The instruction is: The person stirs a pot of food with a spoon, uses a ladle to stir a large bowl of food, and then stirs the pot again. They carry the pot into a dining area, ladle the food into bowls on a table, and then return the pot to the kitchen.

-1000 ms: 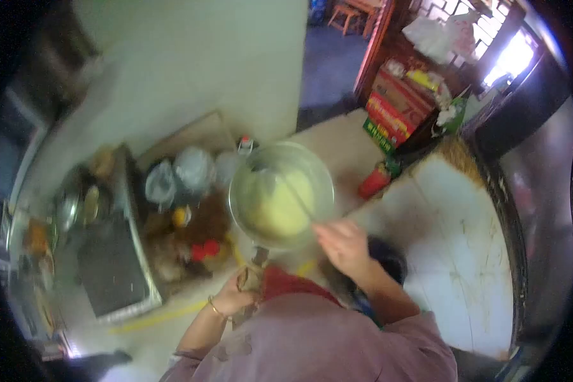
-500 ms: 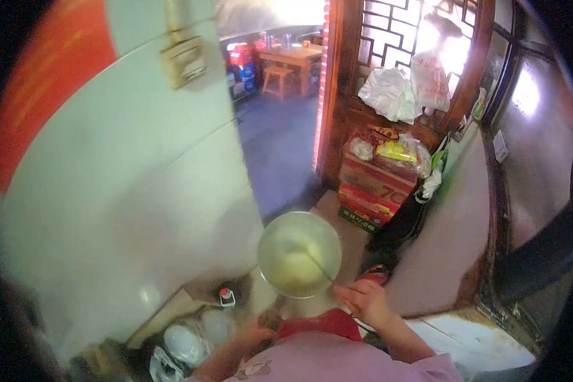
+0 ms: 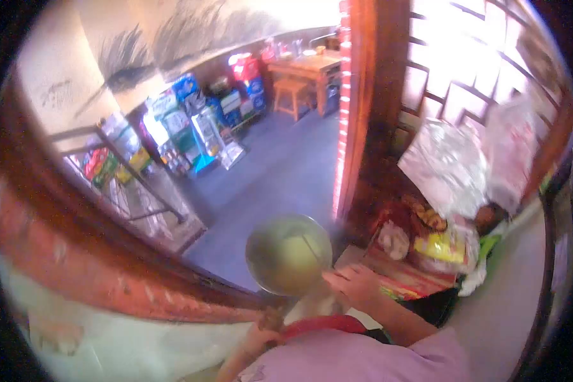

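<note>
A round metal bowl [image 3: 258, 258] is held out in front of me at waist height, with pale yellowish contents [image 3: 297, 256] inside. My right hand [image 3: 355, 285] is closed at the bowl's right rim, around the end of a thin-handled utensil [image 3: 313, 250] that reaches down into the contents. The utensil's lower end is lost in the blur. Low on the near left side, my left hand [image 3: 265, 332] is curled against the bowl, its fingers partly hidden and smeared.
A wooden door frame [image 3: 379, 114] stands at the right of the opening, beside cardboard boxes [image 3: 404, 274] topped with bagged food [image 3: 442, 247]. Beyond lie a grey floor [image 3: 267, 162], a wooden table [image 3: 305, 62], a stool [image 3: 291, 95], stacked cartons [image 3: 172, 114] and a metal rack [image 3: 134, 178].
My view has moved forward to the doorway and turned left; more of the far room shows. The bowl and both hands have come along, the utensil still in the bowl.
</note>
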A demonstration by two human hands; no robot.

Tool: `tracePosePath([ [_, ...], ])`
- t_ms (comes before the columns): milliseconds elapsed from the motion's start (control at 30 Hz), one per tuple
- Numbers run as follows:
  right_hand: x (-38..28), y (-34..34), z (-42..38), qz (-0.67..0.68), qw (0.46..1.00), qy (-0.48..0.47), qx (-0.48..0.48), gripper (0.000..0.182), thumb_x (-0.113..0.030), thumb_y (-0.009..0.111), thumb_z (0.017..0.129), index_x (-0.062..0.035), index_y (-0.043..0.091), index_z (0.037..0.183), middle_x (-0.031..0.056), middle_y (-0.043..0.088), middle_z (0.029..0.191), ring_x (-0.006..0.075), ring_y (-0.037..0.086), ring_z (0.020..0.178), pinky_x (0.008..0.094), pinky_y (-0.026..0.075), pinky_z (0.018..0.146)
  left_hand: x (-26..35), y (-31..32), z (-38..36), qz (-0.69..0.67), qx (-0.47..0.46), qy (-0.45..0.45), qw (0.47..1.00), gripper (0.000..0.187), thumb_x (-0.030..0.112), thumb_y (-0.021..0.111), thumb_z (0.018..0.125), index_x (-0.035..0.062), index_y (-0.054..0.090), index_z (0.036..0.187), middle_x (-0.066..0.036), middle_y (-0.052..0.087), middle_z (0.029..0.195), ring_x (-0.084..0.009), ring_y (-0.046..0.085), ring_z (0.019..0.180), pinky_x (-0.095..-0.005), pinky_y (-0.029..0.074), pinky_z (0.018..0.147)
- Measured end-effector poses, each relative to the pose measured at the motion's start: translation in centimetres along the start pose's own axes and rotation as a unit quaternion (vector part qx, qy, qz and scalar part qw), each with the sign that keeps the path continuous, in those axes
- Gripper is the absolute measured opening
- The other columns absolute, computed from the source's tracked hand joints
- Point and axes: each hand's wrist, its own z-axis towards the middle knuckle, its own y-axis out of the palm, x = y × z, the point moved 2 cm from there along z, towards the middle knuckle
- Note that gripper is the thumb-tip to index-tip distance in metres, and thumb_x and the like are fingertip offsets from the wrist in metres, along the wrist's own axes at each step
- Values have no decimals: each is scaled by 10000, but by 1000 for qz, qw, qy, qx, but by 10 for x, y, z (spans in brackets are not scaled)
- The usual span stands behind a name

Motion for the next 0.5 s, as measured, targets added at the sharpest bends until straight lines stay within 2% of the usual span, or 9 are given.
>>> tracePosePath([
  [100,64,37,83,63,995,-77,17,329,-153,669,740,-146,693,1067,28,616,825,226,589,725,364,477,593,30,-18,49,-9,86,32,996,666,-7,739,614,35,513,1239,-39,624,949,-196,608,843,-354,523,747],
  [133,84,53,107,52,993,-108,19,325,-151,661,727,-140,693,1051,30,606,805,224,590,725,359,473,582,16,-36,75,-162,116,30,979,639,-24,736,615,33,518,1213,-49,627,948,-203,612,844,-369,527,742],
  [200,120,92,156,39,989,-143,-12,324,-169,632,730,-155,686,1049,27,602,810,215,588,741,348,478,600,55,-33,105,-172,155,11,973,597,-30,732,617,30,518,1171,-66,623,931,-211,615,822,-378,530,724],
  [233,133,112,178,32,987,-148,-46,326,-188,611,745,-176,678,1063,22,607,834,208,585,758,340,487,628,87,-37,119,-31,148,-16,988,583,-20,731,618,29,513,1156,-73,617,914,-213,614,801,-371,528,710],
  [300,166,142,223,61,986,-149,-50,308,-181,619,735,-162,681,1035,19,593,810,203,581,752,340,488,632,122,-46,170,-175,93,41,979,494,-62,642,679,41,510,1144,-24,569,826,-144,575,729,-278,493,633],
  [367,198,171,277,69,986,-141,-52,299,-176,633,720,-145,681,1014,15,580,787,199,577,745,341,489,634,146,-82,229,-172,75,53,981,528,-70,633,668,40,480,1161,-25,548,828,-138,556,700,-278,487,624],
  [500,252,207,365,91,987,-107,-80,290,-191,703,703,-104,672,978,11,550,736,192,561,703,336,486,616,231,-133,340,-194,39,80,977,494,-84,604,677,49,489,1139,-33,544,801,-139,566,697,-282,484,592],
])
